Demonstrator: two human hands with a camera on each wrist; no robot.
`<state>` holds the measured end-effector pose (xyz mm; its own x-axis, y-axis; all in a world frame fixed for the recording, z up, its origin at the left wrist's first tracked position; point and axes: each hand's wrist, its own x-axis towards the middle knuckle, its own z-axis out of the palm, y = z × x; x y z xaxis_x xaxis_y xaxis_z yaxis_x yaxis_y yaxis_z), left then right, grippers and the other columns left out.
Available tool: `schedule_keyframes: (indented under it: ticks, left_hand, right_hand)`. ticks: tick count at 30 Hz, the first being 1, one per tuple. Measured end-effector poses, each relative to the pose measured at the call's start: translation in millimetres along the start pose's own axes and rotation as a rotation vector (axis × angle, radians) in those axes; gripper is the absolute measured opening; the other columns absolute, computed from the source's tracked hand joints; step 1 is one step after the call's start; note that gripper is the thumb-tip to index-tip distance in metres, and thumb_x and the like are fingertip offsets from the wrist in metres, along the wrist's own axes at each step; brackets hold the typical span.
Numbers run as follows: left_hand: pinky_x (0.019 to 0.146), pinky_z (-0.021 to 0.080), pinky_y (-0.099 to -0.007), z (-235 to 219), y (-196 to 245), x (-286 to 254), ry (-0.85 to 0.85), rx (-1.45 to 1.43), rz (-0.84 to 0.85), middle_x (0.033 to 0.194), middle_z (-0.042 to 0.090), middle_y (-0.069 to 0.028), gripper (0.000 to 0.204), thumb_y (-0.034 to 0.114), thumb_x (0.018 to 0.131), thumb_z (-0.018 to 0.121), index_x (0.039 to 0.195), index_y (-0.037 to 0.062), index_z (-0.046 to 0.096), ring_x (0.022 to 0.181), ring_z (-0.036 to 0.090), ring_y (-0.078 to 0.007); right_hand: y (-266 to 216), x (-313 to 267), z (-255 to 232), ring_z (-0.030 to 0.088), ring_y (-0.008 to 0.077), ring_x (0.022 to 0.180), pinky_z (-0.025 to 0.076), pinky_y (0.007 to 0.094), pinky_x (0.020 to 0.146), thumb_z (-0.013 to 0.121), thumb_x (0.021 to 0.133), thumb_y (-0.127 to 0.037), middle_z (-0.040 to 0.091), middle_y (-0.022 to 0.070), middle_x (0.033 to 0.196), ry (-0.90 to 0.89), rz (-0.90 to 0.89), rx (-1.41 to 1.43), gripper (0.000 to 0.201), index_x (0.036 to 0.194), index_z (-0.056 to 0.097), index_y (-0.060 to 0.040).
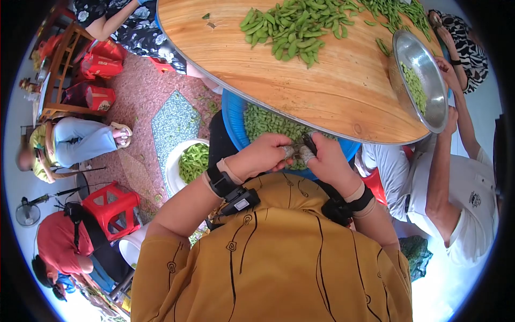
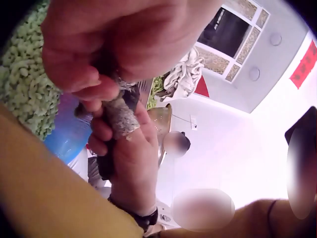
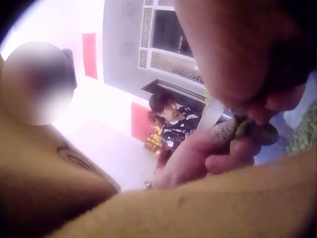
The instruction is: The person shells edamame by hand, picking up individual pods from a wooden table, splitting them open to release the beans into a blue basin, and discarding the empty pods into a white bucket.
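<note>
Both hands meet over a blue basin (image 1: 232,121) of shelled green beans (image 1: 268,124). The left hand (image 1: 260,155) and right hand (image 1: 330,158) have curled fingers touching at the tips. In the right wrist view, a small greenish pod (image 3: 240,130) is pinched where the left hand (image 3: 198,156) and right hand (image 3: 247,54) come together. Greyish wrapping (image 2: 122,119) covers the right thumb in the left wrist view; the left thumb is wrapped too. A dark piece (image 1: 309,142) lies at the right fingers; what it is, I cannot tell.
A round wooden tabletop (image 1: 322,102) overhangs the basin, bearing pods (image 1: 300,32) and a metal bowl (image 1: 437,80). A white bucket (image 1: 173,172) of pods stands left. People sit around, one in a white shirt (image 1: 466,188). A red stool (image 1: 115,206) stands left.
</note>
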<state>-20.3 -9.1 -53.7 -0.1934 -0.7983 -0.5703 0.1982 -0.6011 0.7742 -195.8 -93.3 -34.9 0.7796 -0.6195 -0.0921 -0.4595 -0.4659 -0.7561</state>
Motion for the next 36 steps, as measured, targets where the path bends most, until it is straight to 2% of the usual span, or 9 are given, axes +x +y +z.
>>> schedule_keyframes:
  ticks: [13, 15, 20, 25, 27, 30, 33, 34, 36]
  left_hand:
    - [0.048, 0.038, -0.0254, 1.3, -7.5, 20.3, 0.108, 0.068, -0.025, 0.073, 0.058, -0.0068, 0.021, 0.011, 0.085, 0.044, 0.088, -0.0029, 0.060, 0.059, 0.049, -0.0110]
    - [0.048, 0.038, -0.0258, 0.0, -11.0, 25.2, 0.092, 0.095, 0.056, 0.075, 0.057, -0.0073, 0.020, 0.010, 0.085, 0.043, 0.088, -0.0025, 0.058, 0.060, 0.050, -0.0114]
    - [0.048, 0.037, -0.0249, -10.3, -21.1, 35.1, 0.068, -0.133, -0.054, 0.078, 0.058, -0.0074, 0.017, 0.006, 0.083, 0.043, 0.091, -0.0025, 0.056, 0.064, 0.050, -0.0111]
    - [0.049, 0.039, -0.0246, -14.7, -14.2, 25.9, 0.026, -0.304, -0.100, 0.081, 0.061, -0.0085, 0.017, 0.002, 0.082, 0.045, 0.092, -0.0025, 0.057, 0.062, 0.050, -0.0110]
    - [0.050, 0.041, -0.0245, -14.0, -16.5, 28.6, 0.069, -0.094, -0.036, 0.081, 0.062, -0.0093, 0.018, 0.002, 0.082, 0.046, 0.093, -0.0030, 0.058, 0.059, 0.050, -0.0114]
    - [0.049, 0.041, -0.0244, -12.2, -16.4, 32.9, 0.113, -0.056, -0.061, 0.079, 0.061, -0.0086, 0.019, 0.001, 0.081, 0.044, 0.092, -0.0039, 0.059, 0.056, 0.050, -0.0119]
    - [0.052, 0.045, -0.0251, -11.9, -19.3, 35.2, 0.129, -0.007, -0.067, 0.084, 0.063, -0.0107, 0.025, -0.002, 0.079, 0.044, 0.098, -0.0055, 0.060, 0.062, 0.055, -0.0143]
    - [0.052, 0.045, -0.0251, -10.1, -20.6, 35.5, 0.129, -0.008, -0.068, 0.084, 0.063, -0.0107, 0.025, -0.002, 0.079, 0.044, 0.098, -0.0055, 0.060, 0.062, 0.055, -0.0143]
    - [0.061, 0.050, -0.0280, -5.8, -21.9, 37.0, 0.163, -0.109, 0.007, 0.089, 0.063, -0.0147, 0.033, -0.004, 0.077, 0.043, 0.106, -0.0081, 0.059, 0.071, 0.060, -0.0186]
  right_hand:
    - [8.8, 5.1, 9.6, 0.055, 0.0462, 0.073, 0.045, 0.0476, 0.064, 0.060, 0.067, -0.009, 0.055, 0.0279, 0.071, -0.014, 0.032, -0.043, 0.023, 0.083, 0.049, 0.0040]
    - [11.7, 7.6, 12.7, 0.055, 0.0460, 0.072, 0.045, 0.0476, 0.064, 0.060, 0.067, -0.009, 0.055, 0.0276, 0.070, -0.011, 0.030, -0.056, 0.023, 0.082, 0.049, 0.0037]
    - [20.6, 12.9, 15.9, 0.056, 0.0458, 0.084, 0.047, 0.0446, 0.072, 0.060, 0.068, -0.007, 0.059, 0.0271, 0.083, 0.108, -0.119, -0.034, 0.033, 0.099, 0.056, 0.0035]
    - [17.1, 11.0, 13.7, 0.056, 0.0452, 0.089, 0.047, 0.0430, 0.077, 0.060, 0.068, -0.008, 0.059, 0.0270, 0.089, 0.040, 0.030, 0.056, 0.036, 0.102, 0.056, 0.0040]
    - [16.4, 10.7, 14.9, 0.057, 0.0447, 0.088, 0.047, 0.0429, 0.076, 0.060, 0.068, -0.008, 0.059, 0.0270, 0.088, -0.010, 0.099, 0.090, 0.033, 0.099, 0.057, 0.0046]
    - [21.7, 10.1, 21.1, 0.057, 0.0439, 0.084, 0.048, 0.0421, 0.074, 0.061, 0.070, -0.009, 0.060, 0.0262, 0.084, 0.000, 0.082, 0.075, 0.027, 0.093, 0.056, 0.0050]
    - [22.4, 9.2, 21.6, 0.060, 0.0383, 0.072, 0.048, 0.0407, 0.067, 0.062, 0.072, -0.010, 0.059, 0.0244, 0.078, 0.005, 0.156, 0.213, 0.024, 0.089, 0.055, 0.0046]
    - [18.3, 9.1, 19.3, 0.060, 0.0320, 0.067, 0.049, 0.0384, 0.062, 0.061, 0.074, -0.010, 0.059, 0.0217, 0.076, -0.030, 0.208, 0.245, 0.023, 0.092, 0.056, 0.0044]
    - [15.8, 10.3, 15.5, 0.061, 0.0256, 0.061, 0.049, 0.0362, 0.057, 0.061, 0.077, -0.010, 0.060, 0.0189, 0.074, -0.063, 0.260, 0.279, 0.023, 0.094, 0.057, 0.0043]
